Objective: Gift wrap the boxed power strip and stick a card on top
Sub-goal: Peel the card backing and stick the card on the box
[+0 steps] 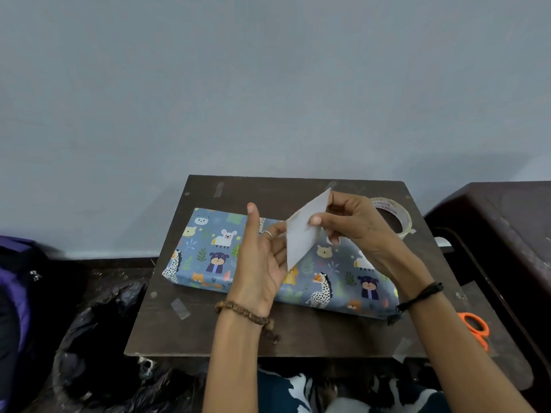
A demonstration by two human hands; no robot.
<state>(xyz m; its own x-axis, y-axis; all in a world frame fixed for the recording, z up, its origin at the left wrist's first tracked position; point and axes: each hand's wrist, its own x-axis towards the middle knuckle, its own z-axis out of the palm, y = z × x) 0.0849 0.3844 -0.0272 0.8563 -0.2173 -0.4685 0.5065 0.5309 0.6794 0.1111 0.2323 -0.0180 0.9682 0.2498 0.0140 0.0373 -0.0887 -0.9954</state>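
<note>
The box (pixel 214 251) lies flat on the small dark table (pixel 208 329), covered in blue wrapping paper with cartoon animals. Above its middle I hold a plain white card (pixel 302 234), tilted on edge. My right hand (pixel 354 225) pinches the card's upper part between thumb and fingers. My left hand (pixel 262 260) holds the card's lower left edge with its fingers, thumb pointing up. Both hands hover above the box without touching it.
A roll of clear tape (pixel 393 216) sits at the table's back right. Orange scissors (pixel 477 327) lie at the right edge. Bits of tape stick to the tabletop. A dark cabinet (pixel 507 234) stands right; black plastic (pixel 98 338) and a purple bag (pixel 15 278) lie left.
</note>
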